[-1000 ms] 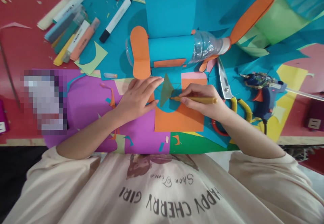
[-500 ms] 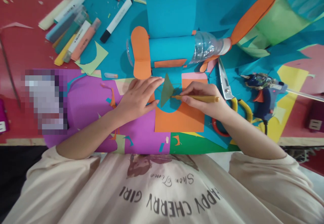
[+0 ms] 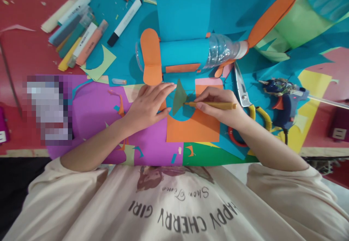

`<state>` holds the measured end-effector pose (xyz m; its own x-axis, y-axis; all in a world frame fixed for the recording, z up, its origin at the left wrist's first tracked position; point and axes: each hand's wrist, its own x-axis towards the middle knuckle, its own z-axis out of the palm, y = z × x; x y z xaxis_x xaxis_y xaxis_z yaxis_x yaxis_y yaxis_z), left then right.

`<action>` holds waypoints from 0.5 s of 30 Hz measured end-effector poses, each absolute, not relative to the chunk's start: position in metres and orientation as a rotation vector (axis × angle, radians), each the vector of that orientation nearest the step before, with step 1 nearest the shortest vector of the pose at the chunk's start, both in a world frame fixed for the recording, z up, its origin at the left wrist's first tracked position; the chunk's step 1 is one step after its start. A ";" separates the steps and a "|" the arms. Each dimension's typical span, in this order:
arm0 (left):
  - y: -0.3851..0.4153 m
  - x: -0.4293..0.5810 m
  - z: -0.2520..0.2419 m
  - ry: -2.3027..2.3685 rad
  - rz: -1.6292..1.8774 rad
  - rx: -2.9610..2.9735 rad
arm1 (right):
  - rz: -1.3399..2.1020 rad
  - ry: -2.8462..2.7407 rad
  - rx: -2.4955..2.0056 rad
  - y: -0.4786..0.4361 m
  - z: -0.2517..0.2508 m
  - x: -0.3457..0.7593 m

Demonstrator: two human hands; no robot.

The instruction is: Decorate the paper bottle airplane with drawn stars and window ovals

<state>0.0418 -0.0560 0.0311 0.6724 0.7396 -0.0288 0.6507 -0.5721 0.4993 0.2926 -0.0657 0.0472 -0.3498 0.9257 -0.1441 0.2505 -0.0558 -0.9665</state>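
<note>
My right hand (image 3: 218, 104) grips a yellow-brown marker (image 3: 215, 105), its tip touching an olive-green patch (image 3: 179, 98) on a blue paper piece (image 3: 185, 115) with a rounded end. Flat on the papers at the left edge of that piece lies my left hand (image 3: 152, 103), fingers stretched out and holding nothing. The blue piece extends from a clear plastic bottle (image 3: 219, 50) that is wrapped in blue paper and lies on its side. An orange rounded strip (image 3: 151, 57) crosses the bottle's base, and an orange blade (image 3: 274, 17) sits at its cap. Under the blue piece is orange paper (image 3: 193, 132).
Scissors (image 3: 242, 84) with yellow handles and a blue glue gun (image 3: 289, 106) lie to the right. Several markers (image 3: 77, 30) are grouped at upper left, near a black-capped white marker (image 3: 125, 21). Paper scraps litter a purple sheet (image 3: 92, 106) beside a blurred-out object (image 3: 51, 106).
The camera view shifts very slightly. Both hands and the marker stay in nearly the same place.
</note>
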 end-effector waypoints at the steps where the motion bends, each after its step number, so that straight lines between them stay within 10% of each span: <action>1: -0.056 0.042 0.031 1.077 0.250 2.410 | 1.447 -1.628 -1.267 -0.066 0.047 0.293; 15: -0.056 0.043 0.031 1.088 0.222 2.410 | 1.435 -1.606 -1.282 -0.063 0.047 0.293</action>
<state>0.0429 -0.0564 0.0309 0.6705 0.7403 -0.0490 0.6618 -0.5670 0.4905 0.2933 -0.0635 0.0474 -0.3327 0.9313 -0.1486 0.2516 -0.0643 -0.9657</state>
